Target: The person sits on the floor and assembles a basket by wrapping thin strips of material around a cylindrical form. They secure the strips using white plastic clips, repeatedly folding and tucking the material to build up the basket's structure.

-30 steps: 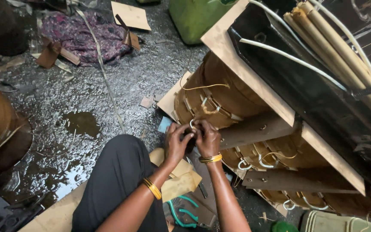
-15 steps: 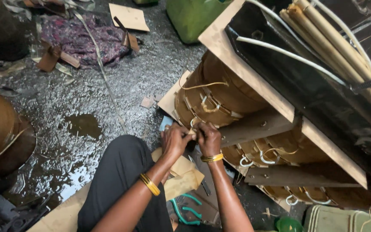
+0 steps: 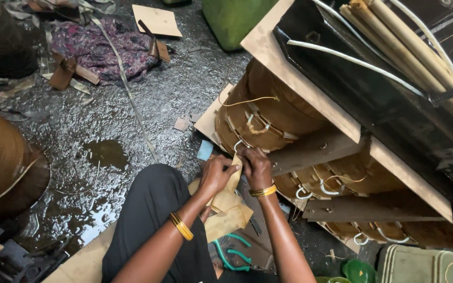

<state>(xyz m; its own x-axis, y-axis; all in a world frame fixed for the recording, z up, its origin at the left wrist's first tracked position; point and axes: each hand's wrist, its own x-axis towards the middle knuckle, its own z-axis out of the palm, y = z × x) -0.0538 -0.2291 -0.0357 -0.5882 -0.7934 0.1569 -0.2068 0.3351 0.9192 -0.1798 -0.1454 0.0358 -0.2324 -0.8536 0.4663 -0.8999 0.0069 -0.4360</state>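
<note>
Both hands meet at the near-left end of the large brown paper-wrapped coil (image 3: 268, 118). Left hand (image 3: 217, 175) and right hand (image 3: 257, 166), fingers closed, pinch a tan paper strip (image 3: 227, 202) between them. Strip runs near to far, hanging toward the lap; coil lies just beyond and right. Green-handled pliers (image 3: 232, 254) rest on the floor, near side.

No packages, labels, signs or screens anywhere in view
</note>
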